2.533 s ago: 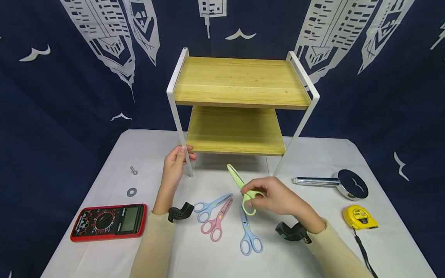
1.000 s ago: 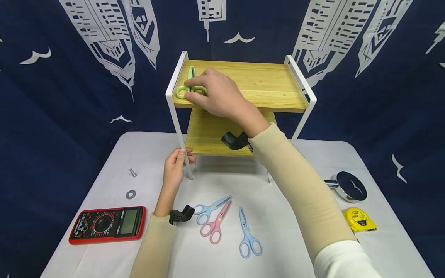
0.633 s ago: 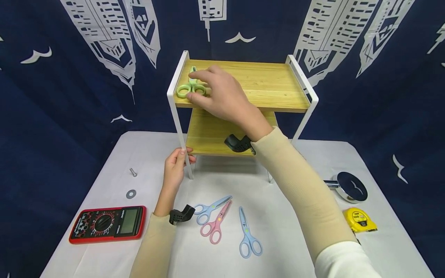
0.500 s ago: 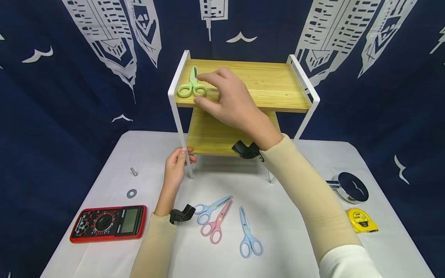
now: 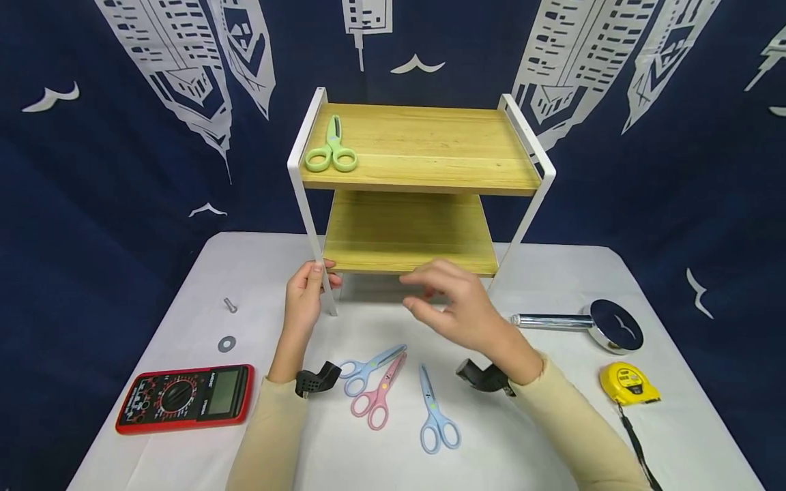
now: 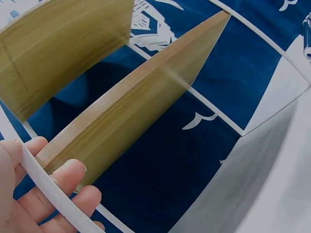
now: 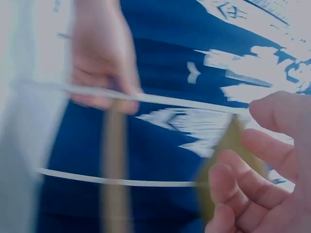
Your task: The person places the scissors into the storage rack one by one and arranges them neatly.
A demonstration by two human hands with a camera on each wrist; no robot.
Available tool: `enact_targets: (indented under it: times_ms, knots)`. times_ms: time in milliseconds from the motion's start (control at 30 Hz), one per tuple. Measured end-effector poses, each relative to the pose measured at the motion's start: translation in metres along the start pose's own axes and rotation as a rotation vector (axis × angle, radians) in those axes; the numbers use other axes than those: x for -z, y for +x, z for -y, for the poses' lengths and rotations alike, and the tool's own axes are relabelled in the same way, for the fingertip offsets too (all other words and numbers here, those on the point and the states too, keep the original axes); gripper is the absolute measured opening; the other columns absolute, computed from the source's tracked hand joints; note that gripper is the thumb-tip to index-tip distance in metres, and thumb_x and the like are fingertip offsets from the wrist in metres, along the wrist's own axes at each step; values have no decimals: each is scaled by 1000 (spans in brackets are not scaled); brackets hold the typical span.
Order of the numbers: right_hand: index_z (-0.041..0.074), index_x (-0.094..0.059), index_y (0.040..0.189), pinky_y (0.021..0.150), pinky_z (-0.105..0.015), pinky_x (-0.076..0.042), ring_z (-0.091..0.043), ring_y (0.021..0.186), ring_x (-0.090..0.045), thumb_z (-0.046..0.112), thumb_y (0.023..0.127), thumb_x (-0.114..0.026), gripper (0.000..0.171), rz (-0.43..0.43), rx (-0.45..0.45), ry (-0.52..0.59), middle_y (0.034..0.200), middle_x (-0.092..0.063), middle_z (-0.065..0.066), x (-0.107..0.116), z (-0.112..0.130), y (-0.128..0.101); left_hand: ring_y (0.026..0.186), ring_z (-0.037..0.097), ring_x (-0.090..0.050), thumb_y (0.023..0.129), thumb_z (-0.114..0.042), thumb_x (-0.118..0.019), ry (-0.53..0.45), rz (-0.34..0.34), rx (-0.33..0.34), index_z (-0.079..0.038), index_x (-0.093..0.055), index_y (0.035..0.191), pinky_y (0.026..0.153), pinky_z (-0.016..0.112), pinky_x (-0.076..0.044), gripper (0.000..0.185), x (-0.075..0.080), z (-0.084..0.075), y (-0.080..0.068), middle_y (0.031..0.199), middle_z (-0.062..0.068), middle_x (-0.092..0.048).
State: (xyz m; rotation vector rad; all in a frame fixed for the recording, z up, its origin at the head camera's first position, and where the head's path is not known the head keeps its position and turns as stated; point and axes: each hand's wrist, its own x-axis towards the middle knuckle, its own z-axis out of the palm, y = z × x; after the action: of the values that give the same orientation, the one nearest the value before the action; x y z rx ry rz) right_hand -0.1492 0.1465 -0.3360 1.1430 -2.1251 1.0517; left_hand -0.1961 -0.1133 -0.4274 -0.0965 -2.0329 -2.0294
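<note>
A person's two hands work at a white counter point(image 5: 184, 273) in front of a small two-tier rack point(image 5: 424, 146) with wooden shelves and a white metal frame; the left hand point(image 5: 305, 300) grips the rack's front left leg near its foot, fingers and thumb curled round the thin white bar, which the left wrist view shows closely; the right hand point(image 5: 460, 307) hovers empty just in front of the lower shelf, above the counter, fingers loosely spread and relaxed, holding nothing; the right wrist view is blurred. A pair of green scissors point(image 5: 331, 146) lies on the top shelf at its left end, handles toward the person, well apart from both hands. On the counter below the hands lie three more pairs: light blue scissors point(image 5: 368, 367), pink scissors point(image 5: 377, 394) touching them, and another blue pair point(image 5: 434, 412) just to the right. A red multimeter point(image 5: 184, 397) sits at the near left; a washer point(image 5: 226, 344) and a bolt point(image 5: 230, 304) lie beyond it; to the right are a chrome holder point(image 5: 589, 324) and a yellow tape measure point(image 5: 628, 383).
</note>
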Motion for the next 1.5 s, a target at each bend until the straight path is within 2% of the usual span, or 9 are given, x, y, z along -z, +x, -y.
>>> enact_targets:
  times_ms: [233,367,500,633,700,800,1000,1200,1500]
  knots:
    - [10,-74,112,64,-28,-51,-9,73,-57,5,83,-78,30,186,-233,28,103,-73,-4,-23,-10,-83,77,2,-68,111,-20,-42,-20,4,-5,10,-62,113,84,23,-53,36,0,-2,0,74,-16,-69]
    - [11,-74,111,65,-26,-50,-9,72,-58,7,85,-78,27,233,-334,44,99,-72,-2,-29,-13,-112,77,2,-68,111,-21,-42,-14,0,-4,9,-63,113,83,24,-52,36,1,-2,1,74,-16,-69]
    - [15,-72,95,63,-22,-48,-4,68,-54,13,85,-80,13,321,-430,40,82,-66,4,-32,-15,-131,76,1,-68,111,-20,-42,-18,2,-2,9,-63,114,82,21,-51,36,1,0,0,73,-18,-68]
    - [21,-61,77,58,-18,-40,2,63,-44,25,83,-83,24,511,-553,10,68,-50,14,-33,-13,-137,76,3,-67,111,-20,-42,-31,-2,-4,9,-63,113,81,22,-50,35,1,1,1,74,-15,-69]
    - [21,-57,75,57,-18,-36,2,60,-40,32,80,-85,31,605,-604,-24,65,-45,15,-33,-10,-138,77,3,-67,111,-20,-42,-31,-1,-3,9,-63,113,81,22,-50,36,1,2,2,75,-14,-69]
    - [20,-54,75,54,-20,-30,0,58,-35,38,75,-88,39,697,-651,-83,64,-41,14,-35,-2,-139,78,5,-68,110,-20,-42,-32,2,-4,9,-63,113,82,23,-51,36,1,3,2,75,-13,-69]
    - [19,-51,80,51,-22,-26,-3,56,-34,30,75,-88,38,726,-658,-161,65,-40,12,-44,13,-141,80,9,-69,110,-20,-42,-17,0,-5,8,-63,113,84,28,-52,35,2,2,1,74,-15,-69]
    - [17,-54,87,52,-22,-29,-3,57,-35,16,75,-82,30,736,-667,-129,67,-44,11,-46,14,-141,80,11,-68,110,-19,-42,-30,2,-3,9,-63,114,83,22,-52,35,1,1,1,76,-11,-69]
    - [17,-52,91,56,-20,-32,-2,62,-34,12,69,-79,36,749,-643,-27,68,-38,12,-42,3,-142,80,9,-68,110,-19,-42,-32,-2,1,9,-63,113,84,22,-52,35,2,2,0,77,-7,-69]
